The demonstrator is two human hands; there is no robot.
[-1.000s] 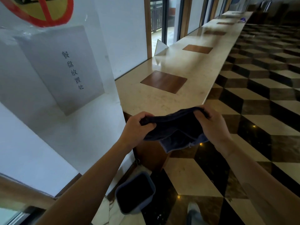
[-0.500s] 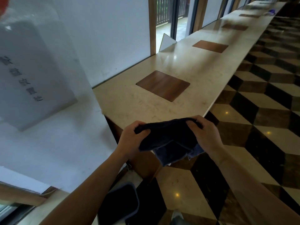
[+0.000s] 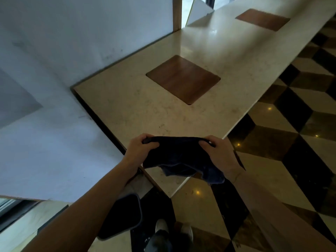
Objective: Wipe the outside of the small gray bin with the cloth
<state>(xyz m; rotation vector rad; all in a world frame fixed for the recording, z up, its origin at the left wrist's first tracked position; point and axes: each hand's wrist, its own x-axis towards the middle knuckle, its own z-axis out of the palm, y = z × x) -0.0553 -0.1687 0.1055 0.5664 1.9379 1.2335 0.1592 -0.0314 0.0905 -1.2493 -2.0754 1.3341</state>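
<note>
Both of my hands hold a dark blue cloth (image 3: 179, 157) stretched between them over the near corner of the counter. My left hand (image 3: 139, 149) grips its left end and my right hand (image 3: 219, 154) grips its right end, with loose folds hanging below. The small gray bin (image 3: 139, 211) stands on the floor below my left forearm, beside the counter's end. My arm covers part of its dark opening.
A long beige stone counter (image 3: 138, 110) with brown square inlays (image 3: 183, 79) runs away to the upper right along a white wall (image 3: 81, 33). The floor (image 3: 283, 146) has a dark-and-tan cube pattern. My shoes (image 3: 161, 226) stand next to the bin.
The view has tilted down and come closer to the counter. My hands have moved over the counter corner and pulled the cloth out flatter. The bin now lies nearer my feet.
</note>
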